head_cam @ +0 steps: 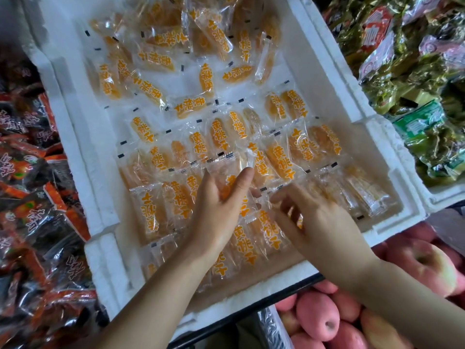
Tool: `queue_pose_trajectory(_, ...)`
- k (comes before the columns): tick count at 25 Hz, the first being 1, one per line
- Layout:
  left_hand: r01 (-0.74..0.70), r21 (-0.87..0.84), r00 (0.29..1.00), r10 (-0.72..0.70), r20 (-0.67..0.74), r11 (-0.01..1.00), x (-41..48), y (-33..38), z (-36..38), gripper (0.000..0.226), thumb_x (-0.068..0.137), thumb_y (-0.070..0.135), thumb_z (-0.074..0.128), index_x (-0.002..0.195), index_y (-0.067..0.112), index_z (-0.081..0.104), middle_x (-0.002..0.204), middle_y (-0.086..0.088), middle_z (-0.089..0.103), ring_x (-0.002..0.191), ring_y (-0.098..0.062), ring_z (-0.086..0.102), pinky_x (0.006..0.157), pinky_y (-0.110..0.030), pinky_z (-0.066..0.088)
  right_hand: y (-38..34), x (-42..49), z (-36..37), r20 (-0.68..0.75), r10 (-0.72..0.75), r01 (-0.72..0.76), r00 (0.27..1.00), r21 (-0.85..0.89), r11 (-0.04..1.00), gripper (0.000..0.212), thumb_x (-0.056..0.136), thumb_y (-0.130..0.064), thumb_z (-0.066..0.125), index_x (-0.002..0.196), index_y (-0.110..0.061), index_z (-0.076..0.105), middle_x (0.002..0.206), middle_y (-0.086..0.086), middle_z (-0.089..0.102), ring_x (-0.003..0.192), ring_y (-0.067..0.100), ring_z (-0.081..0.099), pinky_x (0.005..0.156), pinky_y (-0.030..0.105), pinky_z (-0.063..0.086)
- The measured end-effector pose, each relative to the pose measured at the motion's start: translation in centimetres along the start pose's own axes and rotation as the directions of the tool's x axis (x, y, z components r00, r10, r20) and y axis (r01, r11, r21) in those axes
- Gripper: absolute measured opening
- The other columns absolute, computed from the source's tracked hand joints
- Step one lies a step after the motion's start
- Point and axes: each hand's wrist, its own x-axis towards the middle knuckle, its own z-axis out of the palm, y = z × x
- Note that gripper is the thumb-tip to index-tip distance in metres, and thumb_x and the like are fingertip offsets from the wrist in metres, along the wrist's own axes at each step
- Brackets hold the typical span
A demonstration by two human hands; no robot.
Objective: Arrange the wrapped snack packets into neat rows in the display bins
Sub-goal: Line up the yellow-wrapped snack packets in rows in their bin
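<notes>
1. A white foam bin [75, 147] is seen from above, and the orange snack packets [276, 157] are laid inside it.
2. In the half of the bin towards its near edge, the packets are set side by side in overlapping rows, mostly upright to the view.
3. Towards the far edge, a loose heap of packets [161, 59] is scattered at all angles, with bare white floor showing between some of them.
4. One clear packet [222, 170] is held by the left hand [219, 210] above the middle of the near rows. It is pinched between the thumb on top and the curled fingers beneath, and its far end is lifted.
5. The right hand [319, 222] is placed over the rows near the bin's near right corner. Its fingers [281, 201] are bent down onto the packets and blurred, so it cannot be told whether anything is gripped.
6. Red-and-black packets [37, 197] are piled just outside the left edge of the bin.
7. Green packets [415, 71] are heaped beyond the right edge, in a neighbouring white bin.
8. Pink-red fruit [324, 321] is stacked below the near right corner.
</notes>
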Motion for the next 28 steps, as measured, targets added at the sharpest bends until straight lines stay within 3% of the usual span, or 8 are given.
queue_pose_trajectory(2,0.007,0.004,1.0,-0.007,0.009,1.0,-0.2,-0.1,0.5,0.03,0.077,0.05,0.046,0.099,0.03,0.052,0.071,0.015,0.06,0.065,0.021,0.054,0.061,-0.001,0.04,-0.5,0.8,0.0,0.0,0.061,-0.056,0.998,0.394,0.917,0.013,0.09,-0.026,0.059,0.102,-0.023,0.054,0.081,-0.016,0.058,0.072,0.003,0.059,0.058,0.016,0.047)
queue_pose_trajectory(5,0.089,-0.221,0.993,-0.068,0.097,0.971,-0.6,-0.2,1.6,0.061,0.079,0.063,0.034,0.115,0.017,0.051,0.085,0.016,0.062,0.078,0.014,0.06,0.068,-0.008,0.047,-1.7,1.3,0.7,0.049,0.033,-0.052,0.998,0.462,0.885,0.038,0.085,-0.031,0.065,0.116,-0.019,0.048,0.103,-0.008,0.053,0.089,0.004,0.054,0.067,0.014,0.048)
queue_pose_trajectory(10,0.192,-0.448,0.981,-0.171,0.088,0.873,-0.7,-0.1,1.9,0.017,0.098,0.014,0.043,0.104,0.021,0.057,0.08,0.006,0.072,0.073,-0.007,0.066,0.06,-0.018,0.051,-1.2,0.7,0.5,0.036,0.07,-0.079,0.997,0.459,0.885,0.029,0.081,-0.026,0.066,0.104,-0.028,0.049,0.096,-0.001,0.054,0.087,0.006,0.056,0.064,0.018,0.052)
queue_pose_trajectory(14,0.133,-0.363,0.991,-0.131,0.031,0.922,-1.2,-0.1,2.2,0.024,0.092,0.009,0.052,0.11,0.023,0.059,0.098,0.001,0.072,0.082,-0.012,0.069,0.07,-0.03,0.052,-1.2,0.4,-1.2,0.243,0.281,-0.355,0.929,0.804,0.477,0.01,0.096,-0.016,0.049,0.094,-0.013,0.058,0.073,-0.004,0.06,0.069,0.005,0.059,0.066,0.024,0.051)
queue_pose_trajectory(16,0.122,-0.33,0.993,-0.113,0.045,0.936,-1.5,0.1,2.6,0.017,0.088,0.022,0.054,0.103,0.027,0.063,0.094,0.003,0.073,0.08,-0.012,0.067,0.072,-0.031,0.05,-0.8,0.4,-2.1,0.281,0.342,-0.407,0.897,0.826,0.39,0.01,0.093,-0.019,0.051,0.097,-0.017,0.06,0.074,-0.004,0.062,0.067,0.005,0.057,0.064,0.021,0.047)
queue_pose_trajectory(20,0.146,-0.317,0.988,-0.126,0.083,0.937,-1.6,0.3,3.4,0.026,0.079,0.026,0.06,0.102,0.013,0.062,0.084,0.002,0.073,0.073,-0.011,0.068,0.06,-0.023,0.051,0.4,0.3,-2.4,0.18,0.357,-0.37,0.917,0.718,0.589,0.042,0.064,-0.042,0.072,0.097,-0.018,0.062,0.068,0.001,0.063,0.06,0.005,0.051,0.055,0.018,0.04)
queue_pose_trajectory(23,0.115,-0.228,0.993,-0.105,0.056,0.967,-1.7,-0.1,3.7,0.017,0.091,0.02,0.054,0.103,0.011,0.061,0.09,0.002,0.075,0.081,-0.012,0.071,0.067,-0.024,0.054,1.8,0.3,-2.3,0.117,0.34,-0.339,0.933,0.6,0.724,0.069,0.065,-0.062,0.071,0.092,0.0,0.06,0.079,0.02,0.066,0.06,0.021,0.05,0.056,0.04,0.043)
queue_pose_trajectory(28,0.145,-0.218,0.988,-0.132,0.075,0.965,-1.9,0.2,3.3,0.018,0.1,0.027,0.04,0.101,0.023,0.058,0.088,0.001,0.073,0.061,-0.013,0.062,0.076,-0.04,0.054,3.6,0.7,-4.2,0.067,0.344,-0.337,0.937,0.445,0.83,0.043,0.089,-0.037,0.056,0.069,-0.002,0.041,0.058,0.001,0.033,0.056,0.013,0.031,0.054,0.035,0.032)
